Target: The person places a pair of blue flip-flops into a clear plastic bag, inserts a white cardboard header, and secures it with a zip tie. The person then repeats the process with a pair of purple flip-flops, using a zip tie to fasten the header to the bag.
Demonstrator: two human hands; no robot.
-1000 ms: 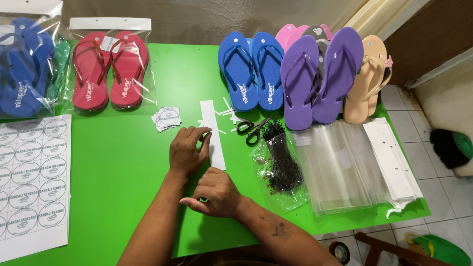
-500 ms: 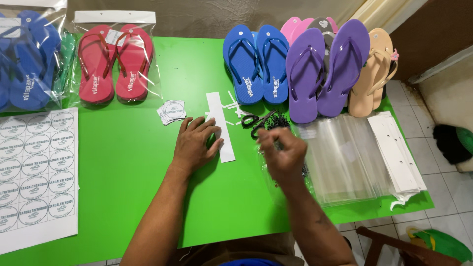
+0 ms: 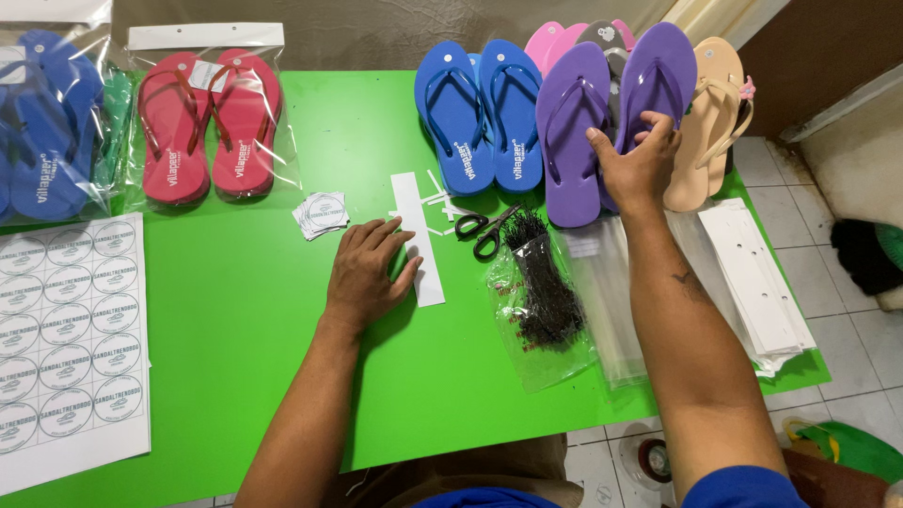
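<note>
My left hand (image 3: 367, 271) lies flat on the green table (image 3: 245, 329), fingers spread, touching the edge of a long white card strip (image 3: 420, 240). My right hand (image 3: 638, 162) reaches to the far side and grips the lower end of a purple flip-flop (image 3: 657, 77). A second purple flip-flop (image 3: 570, 132) lies just left of it. Black scissors (image 3: 483, 230) rest between my two hands, beside a clear bag of black ties (image 3: 541, 287).
A blue flip-flop pair (image 3: 482, 113), pink ones (image 3: 546, 38) and a beige one (image 3: 710, 118) lie at the back. Bagged red flip-flops (image 3: 207, 122) and bagged blue ones (image 3: 42, 141) sit far left. A round-sticker sheet (image 3: 66, 329), loose stickers (image 3: 322, 214), clear bags (image 3: 621, 310) and white cards (image 3: 757, 282) also lie here.
My right hand has left the near side by my left hand, passed over the bag of ties and reached the purple flip-flop at the back. My left hand stayed by the strip.
</note>
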